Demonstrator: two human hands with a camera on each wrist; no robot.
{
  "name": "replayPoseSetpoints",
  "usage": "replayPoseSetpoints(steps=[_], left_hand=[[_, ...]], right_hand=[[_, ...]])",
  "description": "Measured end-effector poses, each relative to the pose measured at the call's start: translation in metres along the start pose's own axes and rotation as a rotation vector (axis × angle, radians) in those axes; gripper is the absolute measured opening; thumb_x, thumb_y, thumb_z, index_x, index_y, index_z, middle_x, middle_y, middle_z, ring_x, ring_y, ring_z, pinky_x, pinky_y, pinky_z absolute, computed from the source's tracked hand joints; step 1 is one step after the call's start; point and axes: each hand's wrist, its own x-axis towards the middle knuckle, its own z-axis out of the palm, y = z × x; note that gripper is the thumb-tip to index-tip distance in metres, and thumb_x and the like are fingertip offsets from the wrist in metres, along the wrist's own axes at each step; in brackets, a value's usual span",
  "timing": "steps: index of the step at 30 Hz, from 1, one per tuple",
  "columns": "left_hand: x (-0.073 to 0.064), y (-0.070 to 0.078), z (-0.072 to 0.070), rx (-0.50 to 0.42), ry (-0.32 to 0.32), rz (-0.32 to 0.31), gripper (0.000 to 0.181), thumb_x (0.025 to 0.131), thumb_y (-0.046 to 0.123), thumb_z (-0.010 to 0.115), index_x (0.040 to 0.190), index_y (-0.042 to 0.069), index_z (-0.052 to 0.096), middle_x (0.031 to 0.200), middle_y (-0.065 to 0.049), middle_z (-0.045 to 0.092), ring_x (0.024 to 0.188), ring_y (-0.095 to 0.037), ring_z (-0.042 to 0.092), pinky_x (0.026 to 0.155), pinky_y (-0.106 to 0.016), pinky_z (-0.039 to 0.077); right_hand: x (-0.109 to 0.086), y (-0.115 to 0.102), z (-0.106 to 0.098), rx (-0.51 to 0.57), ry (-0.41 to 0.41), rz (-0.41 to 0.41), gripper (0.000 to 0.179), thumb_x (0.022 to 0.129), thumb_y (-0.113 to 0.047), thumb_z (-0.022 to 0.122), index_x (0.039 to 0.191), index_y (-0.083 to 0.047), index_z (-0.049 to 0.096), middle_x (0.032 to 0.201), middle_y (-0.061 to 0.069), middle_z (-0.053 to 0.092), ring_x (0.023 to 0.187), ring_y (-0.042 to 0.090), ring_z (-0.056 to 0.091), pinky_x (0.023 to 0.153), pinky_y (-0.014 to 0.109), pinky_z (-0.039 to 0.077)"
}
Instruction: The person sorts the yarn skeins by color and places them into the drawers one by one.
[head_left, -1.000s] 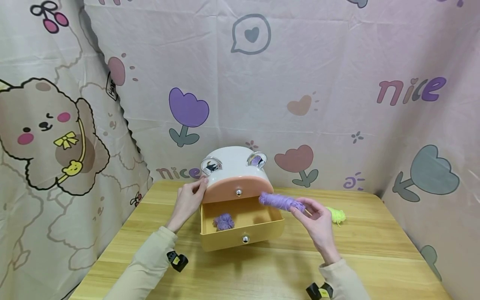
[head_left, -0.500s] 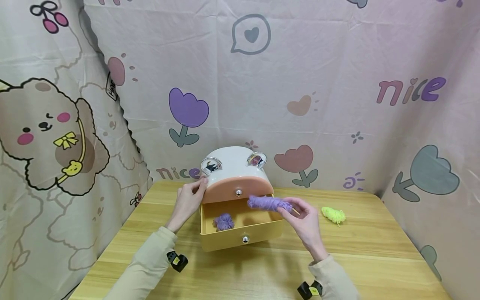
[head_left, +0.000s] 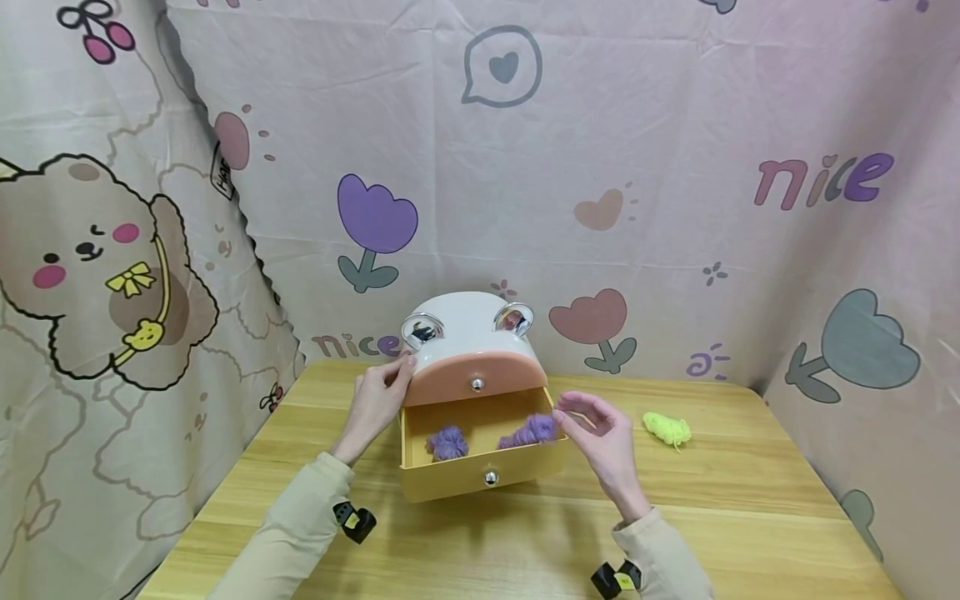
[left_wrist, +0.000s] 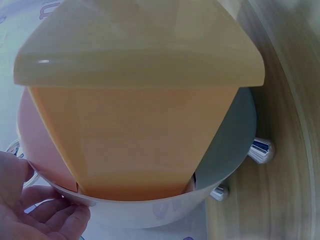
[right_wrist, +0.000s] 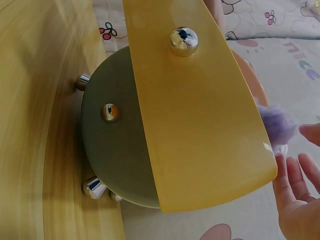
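Note:
A small drawer box (head_left: 468,325) with a white top and two silver-ringed ears stands on the table, its yellow drawer (head_left: 480,479) pulled out. My left hand (head_left: 375,407) holds the box's left side; in the left wrist view, thumb and fingers grip the rim. One purple yarn bundle (head_left: 448,444) lies in the left of the drawer. A second purple yarn bundle (head_left: 534,430) leans at its right front corner. Right beside that bundle is my right hand (head_left: 606,442), thumb and fingers spread apart in the right wrist view, the yarn (right_wrist: 277,125) just beyond the fingertips.
A neon yellow yarn bundle (head_left: 667,429) lies on the wooden table (head_left: 720,492), right of the box. The orange upper drawer (head_left: 450,382) and green lower drawer (right_wrist: 117,150) are closed. A printed curtain (head_left: 645,108) hangs behind.
My right hand has moved left to the drawer and let go of the second purple yarn bundle, which has dropped into the drawer's right side. My left hand has stayed in place.

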Motion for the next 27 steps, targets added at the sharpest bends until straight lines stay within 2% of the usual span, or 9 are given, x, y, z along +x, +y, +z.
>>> replayPoseSetpoints(steps=[5,9,14,18,24,27], left_hand=[[-0.0008,0.0003,-0.0006,0.003,0.005,-0.003,0.043,0.104,0.04,0.053,0.136,0.013,0.063,0.145,-0.006,0.057,0.138,-0.038,0.051,0.114,-0.054,0.04],[-0.001,0.0006,-0.0005,0.006,0.01,-0.003,0.043,0.103,0.04,0.053,0.136,0.012,0.063,0.145,-0.007,0.058,0.137,-0.038,0.051,0.115,-0.054,0.039],[-0.0013,0.0011,-0.0006,0.009,0.019,0.009,0.044,0.104,0.039,0.053,0.135,0.01,0.062,0.145,-0.01,0.057,0.137,-0.04,0.051,0.115,-0.056,0.039],[-0.0009,0.0012,-0.0009,0.011,0.017,0.011,0.044,0.104,0.039,0.053,0.136,0.01,0.062,0.144,-0.01,0.057,0.137,-0.04,0.051,0.115,-0.055,0.039],[-0.0003,0.001,-0.0008,0.008,0.008,0.008,0.044,0.104,0.04,0.052,0.136,0.012,0.062,0.145,-0.008,0.057,0.138,-0.039,0.051,0.115,-0.054,0.038],[0.0,0.0,-0.0005,0.009,0.01,0.01,0.045,0.104,0.04,0.052,0.136,0.011,0.061,0.145,-0.008,0.057,0.138,-0.039,0.05,0.116,-0.054,0.038]], right_hand=[[-0.0003,0.0014,-0.0018,-0.011,-0.014,0.011,0.034,0.079,0.019,0.07,0.109,0.027,0.056,0.097,-0.006,0.076,0.093,0.01,0.074,0.088,0.025,0.059],[-0.0013,0.0025,-0.0035,-0.036,-0.068,0.006,0.03,0.08,0.018,0.07,0.106,0.026,0.059,0.099,-0.002,0.075,0.095,0.012,0.075,0.089,0.025,0.059],[-0.0022,0.0044,-0.0071,-0.122,-0.149,-0.064,0.027,0.081,0.016,0.07,0.106,0.021,0.063,0.103,-0.001,0.073,0.094,0.006,0.071,0.091,0.019,0.056],[-0.0016,0.0068,-0.0098,-0.155,-0.19,-0.135,0.028,0.079,0.02,0.068,0.107,0.02,0.064,0.104,0.006,0.073,0.091,0.005,0.068,0.088,0.015,0.054],[-0.0004,0.0086,-0.0095,-0.199,-0.185,-0.197,0.029,0.076,0.024,0.063,0.103,0.018,0.066,0.098,0.005,0.073,0.084,0.006,0.06,0.077,0.015,0.05],[-0.001,0.0075,-0.0081,-0.269,-0.186,-0.185,0.027,0.078,0.019,0.068,0.105,0.015,0.068,0.097,0.013,0.074,0.086,0.004,0.064,0.081,0.014,0.05]])
